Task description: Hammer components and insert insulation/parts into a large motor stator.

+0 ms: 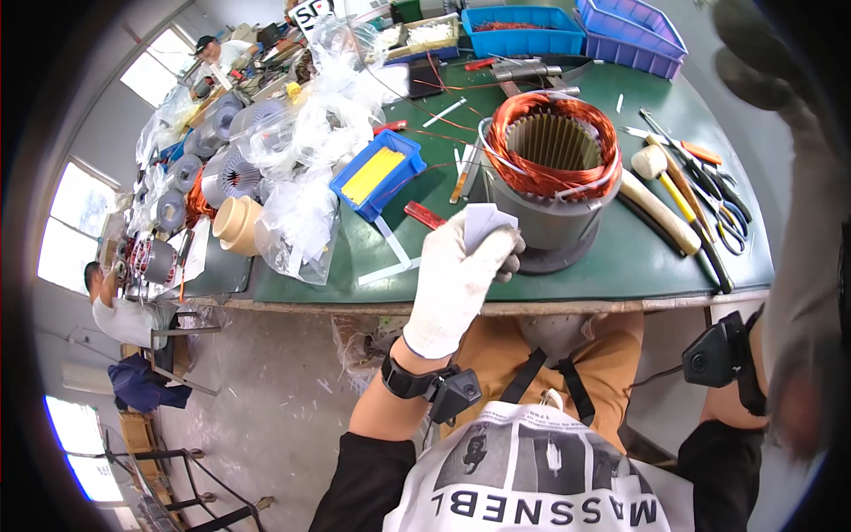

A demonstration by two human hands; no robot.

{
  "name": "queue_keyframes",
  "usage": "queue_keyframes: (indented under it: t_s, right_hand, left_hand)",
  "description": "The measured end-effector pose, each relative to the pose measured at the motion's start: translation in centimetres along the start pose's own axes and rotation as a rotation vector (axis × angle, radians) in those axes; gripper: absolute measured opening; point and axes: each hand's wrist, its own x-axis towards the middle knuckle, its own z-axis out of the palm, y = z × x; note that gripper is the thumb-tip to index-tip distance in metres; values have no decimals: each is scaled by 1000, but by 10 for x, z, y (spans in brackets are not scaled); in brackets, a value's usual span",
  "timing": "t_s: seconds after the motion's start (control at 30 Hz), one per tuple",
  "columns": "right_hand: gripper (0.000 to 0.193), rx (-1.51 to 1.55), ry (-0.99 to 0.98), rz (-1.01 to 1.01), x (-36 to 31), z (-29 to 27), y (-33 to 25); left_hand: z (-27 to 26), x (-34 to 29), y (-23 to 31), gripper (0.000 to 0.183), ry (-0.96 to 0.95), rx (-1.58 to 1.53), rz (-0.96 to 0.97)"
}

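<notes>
My left hand (456,279), in a white glove with greyish fingertips, pinches a few small pale paper-like pieces (486,223) between thumb and fingers. It is just in front of a motor stator (550,213) standing upright on the bench. Orange-red copper windings (507,133) ring the stator's top, and pale liners show in its slots. Up the right side comes my right forearm (731,408), wearing a black wrist camera (714,356). Beyond the wrist, only a large blurred greyish shape (798,151) shows, so the right hand's fingers cannot be made out.
On the green bench (355,279), a blue bin (390,177) holds yellow strips. A mallet (665,177), scissors (731,226) and other tools lie right. Plastic bags (297,217) and several stators crowd the left. Blue bins (523,40) stand behind. Two people sit farther off.
</notes>
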Motion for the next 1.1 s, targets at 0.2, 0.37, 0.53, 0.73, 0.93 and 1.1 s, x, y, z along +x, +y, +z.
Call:
queue_keyframes:
  t_s: [0.2,0.37,0.53,0.73,0.93,1.1]
  right_hand:
    - [76,-579,8,-493,21,12,-76]
    - [77,-711,-46,-566,26,35,-68]
    - [78,-904,-75,-598,40,21,-66]
    - [35,-269,-156,335,-30,99,10]
    - [17,-61,-100,585,-49,106,37]
    - [25,-932,-132,-260,-45,114,37]
  left_hand:
    - [-19,-11,-28,6,-377,-142,61]
    - [-23,-5,-30,11,-376,-182,5]
    - [-13,2,-15,18,-385,-402,-68]
    - [-11,-7,-16,17,-376,-255,-160]
    - [-17,-14,-22,23,-397,-17,-82]
    - [-19,-10,-18,17,-455,-157,-152]
